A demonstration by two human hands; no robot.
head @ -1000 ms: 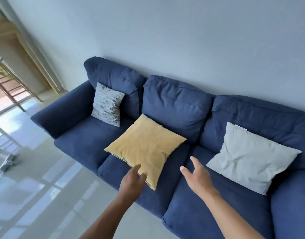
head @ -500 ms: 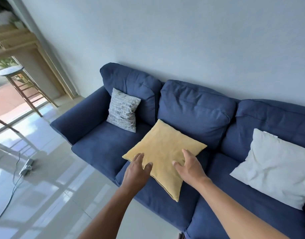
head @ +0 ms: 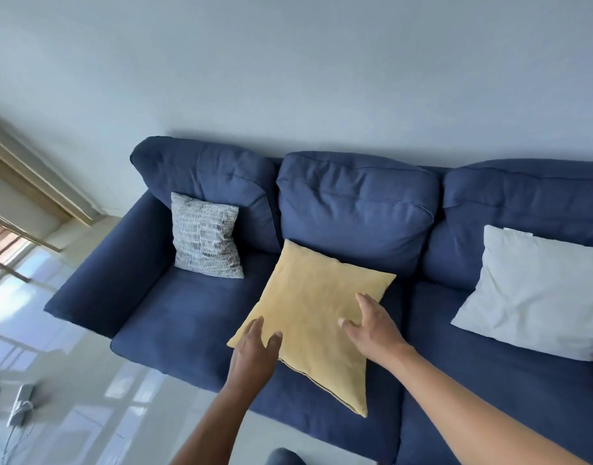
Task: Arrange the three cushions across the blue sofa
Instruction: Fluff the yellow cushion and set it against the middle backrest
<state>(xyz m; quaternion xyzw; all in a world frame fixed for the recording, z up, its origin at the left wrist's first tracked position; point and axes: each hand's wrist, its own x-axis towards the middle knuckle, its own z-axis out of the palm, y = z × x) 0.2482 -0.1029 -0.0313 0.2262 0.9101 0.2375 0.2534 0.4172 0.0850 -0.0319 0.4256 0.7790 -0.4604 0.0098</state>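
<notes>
A blue three-seat sofa (head: 187, 317) stands against the wall. A yellow cushion (head: 308, 307) lies flat on the middle seat, one corner hanging over the front edge. My left hand (head: 254, 354) rests with spread fingers on its left corner. My right hand (head: 372, 322) lies on its right side, fingers apart. A grey patterned cushion (head: 204, 234) leans upright against the left backrest. A white cushion (head: 536, 290) leans on the right seat, partly cut off by the frame edge.
A pale wall (head: 288, 78) runs behind the sofa. Glossy white floor (head: 70, 397) lies to the left with a power strip and cable (head: 19, 404). A window frame and railing (head: 19, 203) are at far left. A dark blue shape (head: 285, 456) shows at the bottom edge.
Both hands have come down onto the yellow cushion; the right hand slid further right across it. The view has shifted, with the sofa now more level and closer.
</notes>
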